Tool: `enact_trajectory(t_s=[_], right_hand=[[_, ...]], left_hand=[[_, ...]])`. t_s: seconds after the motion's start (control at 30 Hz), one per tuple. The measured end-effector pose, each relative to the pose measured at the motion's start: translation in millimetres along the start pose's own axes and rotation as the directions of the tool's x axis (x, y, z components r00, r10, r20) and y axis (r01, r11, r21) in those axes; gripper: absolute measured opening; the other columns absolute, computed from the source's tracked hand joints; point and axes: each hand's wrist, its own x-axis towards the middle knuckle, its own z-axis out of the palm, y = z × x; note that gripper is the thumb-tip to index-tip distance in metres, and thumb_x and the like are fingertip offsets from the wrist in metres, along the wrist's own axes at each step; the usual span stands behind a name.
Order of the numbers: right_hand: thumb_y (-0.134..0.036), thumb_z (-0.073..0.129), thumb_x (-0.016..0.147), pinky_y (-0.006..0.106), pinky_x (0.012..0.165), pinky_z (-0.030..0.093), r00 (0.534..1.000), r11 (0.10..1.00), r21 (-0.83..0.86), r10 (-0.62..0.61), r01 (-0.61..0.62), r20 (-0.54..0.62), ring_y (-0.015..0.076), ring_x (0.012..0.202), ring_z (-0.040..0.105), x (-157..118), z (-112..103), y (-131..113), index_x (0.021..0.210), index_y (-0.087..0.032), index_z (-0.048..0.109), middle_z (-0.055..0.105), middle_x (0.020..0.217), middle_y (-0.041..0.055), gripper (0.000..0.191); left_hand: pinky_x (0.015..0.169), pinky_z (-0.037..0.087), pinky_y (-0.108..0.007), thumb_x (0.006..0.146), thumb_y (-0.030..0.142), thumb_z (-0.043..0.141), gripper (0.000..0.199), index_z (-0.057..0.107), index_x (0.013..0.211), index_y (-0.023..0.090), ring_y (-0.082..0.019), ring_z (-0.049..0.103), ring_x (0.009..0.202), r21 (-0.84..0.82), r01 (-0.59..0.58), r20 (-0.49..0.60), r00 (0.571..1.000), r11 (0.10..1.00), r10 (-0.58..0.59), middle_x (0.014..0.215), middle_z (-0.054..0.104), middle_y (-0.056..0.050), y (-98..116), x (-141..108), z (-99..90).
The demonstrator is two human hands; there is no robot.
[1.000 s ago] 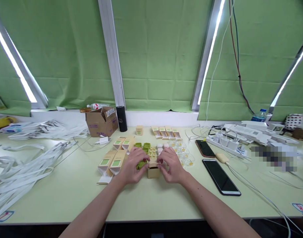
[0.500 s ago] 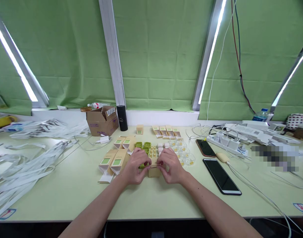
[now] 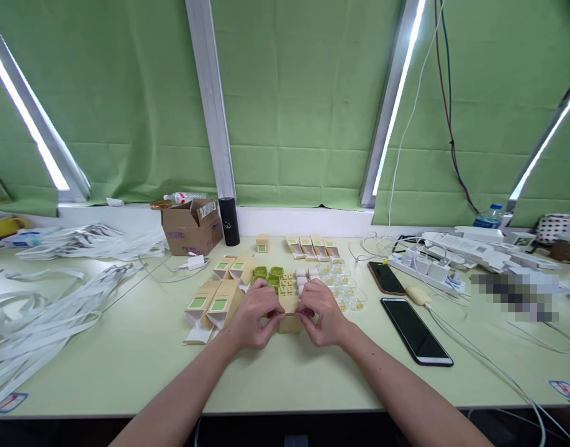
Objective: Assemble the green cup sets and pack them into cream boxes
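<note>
A small kraft cardboard box (image 3: 290, 324) stands near the middle of the table, between my two hands. My left hand (image 3: 257, 315) pinches its left upper edge with thumb and forefinger. At the opposite upper edge, my right hand (image 3: 323, 315) pinches in the same way. The box's tan top panel shows between my fingertips. Just behind lie green square cups (image 3: 274, 281), small yellow pieces (image 3: 287, 284), pale pink pieces (image 3: 306, 273) and clear plastic cups (image 3: 343, 287) with yellow inside. My hands partly cover these rows.
Kraft boxes with green labels (image 3: 225, 303) lie left of my hands, and several more (image 3: 313, 247) sit farther back. Two phones (image 3: 416, 331) and white cables are on the right. White straps (image 3: 47, 329), a brown carton (image 3: 192, 231) and a black bottle (image 3: 229, 221) occupy the left side.
My hands keep their place at the box. Its tan top panel shows more plainly between my fingers, which have shifted slightly. The view has moved very little.
</note>
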Motion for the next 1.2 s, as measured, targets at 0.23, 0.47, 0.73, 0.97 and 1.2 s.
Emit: enact_trajectory(t_s=[0.23,0.47,0.73,0.97,1.2], right_hand=[[-0.015,0.058,0.072,0.037,0.069,0.033,0.999,0.999,0.016,-0.046,0.046,0.007,0.0214,0.066,0.046,1.8,-3.3,-0.6,0.075,-0.025,0.051,0.049,0.062,-0.0013,0.012],[-0.023,0.067,0.076,0.038,0.076,0.036,0.994,0.999,-0.029,0.031,-0.028,0.108,0.0235,0.079,0.050,3.0,-19.6,7.9,0.110,-0.022,0.060,0.057,0.081,0.0016,0.035],[-0.008,0.058,0.072,0.040,0.081,0.040,0.978,0.988,-0.110,0.130,-0.113,0.161,0.0270,0.091,0.052,1.7,-21.1,12.5,0.129,-0.021,0.053,0.059,0.090,0.0042,0.059],[-0.025,0.062,0.087,0.042,0.085,0.041,0.983,0.993,0.012,0.112,-0.115,0.148,0.0260,0.090,0.051,1.9,-24.4,7.5,0.134,-0.022,0.051,0.056,0.092,0.0034,0.049],[-0.023,0.068,0.081,0.043,0.087,0.043,0.970,0.990,0.009,0.137,-0.141,0.200,0.0269,0.092,0.052,2.1,-24.4,6.0,0.137,-0.023,0.048,0.056,0.096,0.0042,0.060]], left_hand=[[0.077,0.038,-0.041,0.091,0.021,0.055,0.019,0.063,0.074,0.022,-0.019,0.050,0.063,0.042,-0.011,-0.063,0.998,0.999,0.014,0.063,0.060,-0.001,0.8,0.8,2.7],[0.078,0.038,-0.041,0.093,0.016,0.052,0.027,0.078,0.098,0.021,-0.020,0.060,0.064,0.221,0.237,-0.144,0.967,0.946,-0.208,0.067,0.069,-0.003,-7.8,2.0,3.2],[0.078,0.039,-0.040,0.079,0.012,0.051,0.021,0.065,0.065,0.020,-0.018,0.052,0.059,0.195,0.193,-0.091,0.980,0.962,-0.179,0.058,0.061,-0.001,-5.0,1.1,2.8],[0.081,0.039,-0.041,0.086,0.015,0.050,0.028,0.078,0.088,0.021,-0.020,0.057,0.064,0.212,0.301,-0.085,0.953,0.930,-0.290,0.063,0.063,-0.002,-5.8,3.3,0.5],[0.080,0.039,-0.040,0.093,0.020,0.050,0.028,0.076,0.086,0.020,-0.020,0.057,0.066,0.206,0.311,-0.019,0.949,0.928,-0.314,0.066,0.065,-0.003,0.0,6.8,0.5]])
